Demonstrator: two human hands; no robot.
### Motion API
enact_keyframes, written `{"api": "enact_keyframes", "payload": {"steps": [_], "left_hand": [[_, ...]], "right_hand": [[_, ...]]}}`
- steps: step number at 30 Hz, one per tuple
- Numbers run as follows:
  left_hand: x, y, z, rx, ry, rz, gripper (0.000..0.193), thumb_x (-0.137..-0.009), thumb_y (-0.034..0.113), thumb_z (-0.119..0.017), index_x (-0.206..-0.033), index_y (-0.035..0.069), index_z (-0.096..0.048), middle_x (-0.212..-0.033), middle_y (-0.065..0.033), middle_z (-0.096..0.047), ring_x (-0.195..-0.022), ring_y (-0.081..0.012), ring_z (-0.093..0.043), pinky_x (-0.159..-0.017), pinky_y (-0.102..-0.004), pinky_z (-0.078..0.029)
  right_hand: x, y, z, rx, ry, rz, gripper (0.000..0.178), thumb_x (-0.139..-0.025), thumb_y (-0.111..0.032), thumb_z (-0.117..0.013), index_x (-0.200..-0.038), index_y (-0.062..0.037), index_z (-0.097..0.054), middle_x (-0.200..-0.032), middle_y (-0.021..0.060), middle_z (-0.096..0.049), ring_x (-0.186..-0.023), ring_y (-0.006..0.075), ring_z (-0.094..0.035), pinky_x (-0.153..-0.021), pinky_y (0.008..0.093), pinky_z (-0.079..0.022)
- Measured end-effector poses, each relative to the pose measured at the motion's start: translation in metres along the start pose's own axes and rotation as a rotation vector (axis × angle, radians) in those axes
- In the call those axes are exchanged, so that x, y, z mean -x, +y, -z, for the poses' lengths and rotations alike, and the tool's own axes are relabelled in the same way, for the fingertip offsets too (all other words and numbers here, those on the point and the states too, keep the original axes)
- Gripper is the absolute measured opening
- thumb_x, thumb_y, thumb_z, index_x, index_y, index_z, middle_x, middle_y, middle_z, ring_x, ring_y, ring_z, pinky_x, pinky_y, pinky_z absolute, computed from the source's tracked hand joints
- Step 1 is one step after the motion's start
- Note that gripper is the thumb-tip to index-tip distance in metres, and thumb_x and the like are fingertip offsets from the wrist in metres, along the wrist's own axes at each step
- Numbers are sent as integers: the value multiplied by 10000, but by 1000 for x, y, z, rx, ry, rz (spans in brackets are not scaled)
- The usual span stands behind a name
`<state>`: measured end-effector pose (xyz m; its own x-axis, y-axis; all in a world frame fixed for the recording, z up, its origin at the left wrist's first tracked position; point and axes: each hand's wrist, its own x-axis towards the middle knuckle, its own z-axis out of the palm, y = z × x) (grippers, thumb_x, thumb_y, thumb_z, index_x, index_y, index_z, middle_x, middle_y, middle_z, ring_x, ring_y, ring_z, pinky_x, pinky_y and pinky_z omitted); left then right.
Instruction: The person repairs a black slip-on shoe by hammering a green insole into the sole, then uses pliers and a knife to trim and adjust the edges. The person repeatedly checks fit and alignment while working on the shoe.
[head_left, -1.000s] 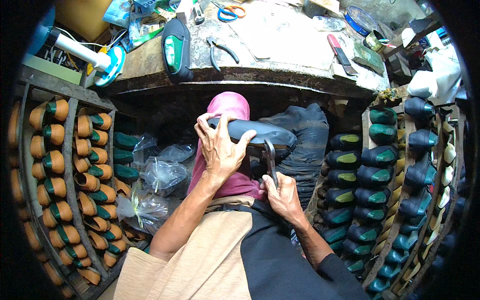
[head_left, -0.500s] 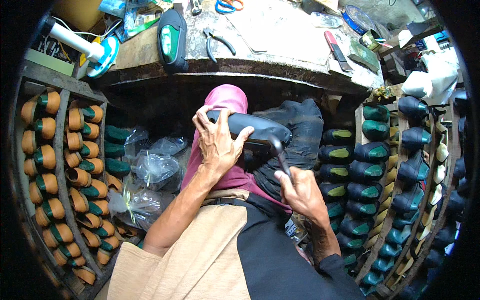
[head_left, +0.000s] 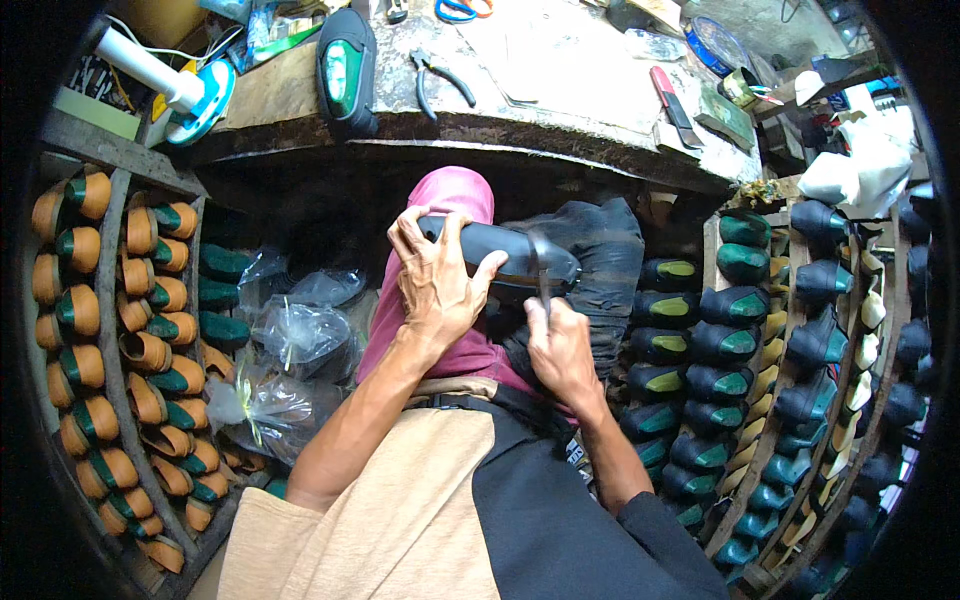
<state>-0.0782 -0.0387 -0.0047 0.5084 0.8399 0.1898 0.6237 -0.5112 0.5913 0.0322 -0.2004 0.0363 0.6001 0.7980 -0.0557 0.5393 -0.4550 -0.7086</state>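
A black shoe [head_left: 492, 246] lies crosswise over my lap, one end at the pink-covered knee [head_left: 450, 192] and the other toward the dark trouser leg [head_left: 598, 240]. My left hand [head_left: 436, 280] is closed around its left part, thumb along the near side and fingers over the far side. In my right hand [head_left: 566, 348] is the handle of a hammer [head_left: 541, 262]. The hammer's head is smeared by motion over the right half of the shoe, so I cannot tell whether it touches. The underside of the shoe is hidden.
On the bench ahead are a dark shoe with a green patch [head_left: 345, 75], pliers [head_left: 440, 85], scissors [head_left: 462, 10] and a red-handled knife [head_left: 675, 107]. Racks of orange-brown shoes [head_left: 85, 305] stand left, racks of dark shoes [head_left: 730, 340] right. Clear plastic bags [head_left: 300, 330] lie beside my left leg.
My right hand has moved up and left with the hammer, whose head has shifted from the shoe's right end toward its middle. The left hand keeps its hold on the shoe.
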Motion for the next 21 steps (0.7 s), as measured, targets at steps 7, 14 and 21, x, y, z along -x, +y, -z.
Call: {"api": "enact_keyframes", "payload": {"steps": [7,14,21], "left_hand": [[2,-4,-3,23,-25,12,637,-890,443,-950,-1370,109,-696,-1460,-272,-435,-1402,-512,-447,-1155,-622,-488],[-1,-9,-5,46,-60,78,622,-880,398,-959,-1362,108,-693,-1484,-266,-421,-1438,-515,-431,-1126,-631,-539],[-8,-11,-3,119,-92,134,624,-884,398,-960,-1378,118,-700,-1480,-255,-418,-1453,-512,-434,-1106,-639,-558]], "right_hand": [[-6,19,-12,72,-92,-59,408,-1152,-228,-698,-848,35,-629,-658,247,-643,-585,413,-697,-585,525,-501],[-154,60,67,-119,156,141,395,-1040,-129,-818,-1306,1,-557,-761,27,-639,-697,110,-636,-638,335,-522],[-347,107,80,242,358,43,210,-962,-183,-824,-1111,-36,-830,-849,113,-790,-768,208,-724,-749,409,-574]]}}
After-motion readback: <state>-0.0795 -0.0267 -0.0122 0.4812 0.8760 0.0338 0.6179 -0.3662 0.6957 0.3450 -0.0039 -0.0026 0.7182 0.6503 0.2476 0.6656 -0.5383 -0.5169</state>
